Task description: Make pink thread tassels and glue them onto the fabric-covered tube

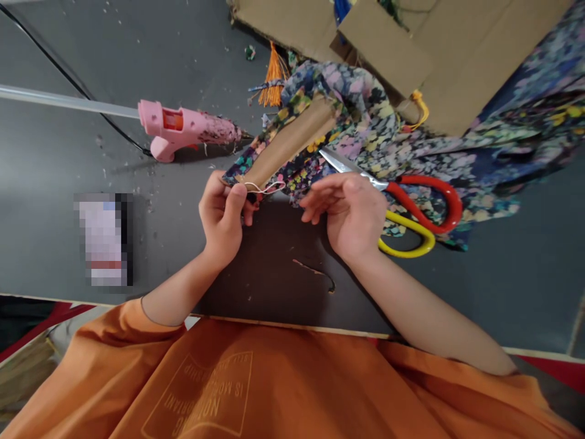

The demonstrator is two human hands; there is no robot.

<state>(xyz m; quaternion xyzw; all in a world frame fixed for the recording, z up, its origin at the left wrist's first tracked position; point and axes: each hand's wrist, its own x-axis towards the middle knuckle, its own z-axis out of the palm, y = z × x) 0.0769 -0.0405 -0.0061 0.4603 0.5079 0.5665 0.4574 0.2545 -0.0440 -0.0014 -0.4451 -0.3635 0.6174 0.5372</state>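
Cardboard strip (292, 141) is pinched at its near end by the left hand (223, 218), while the right hand (351, 213) rests loosely curled and empty beside the scissors (452, 204).

A craft workshop: glue gun (192, 129), scissors (402, 204), cardboard (439, 55) and floral fabric (365, 116).

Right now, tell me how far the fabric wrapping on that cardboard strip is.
Done: floral fabric folds over both edges of the cardboard strip. In hand: the left hand pinches its near end by a white loop; the right hand touches the fabric. Left: the strip's middle is bare; glue gun and scissors lie nearby.
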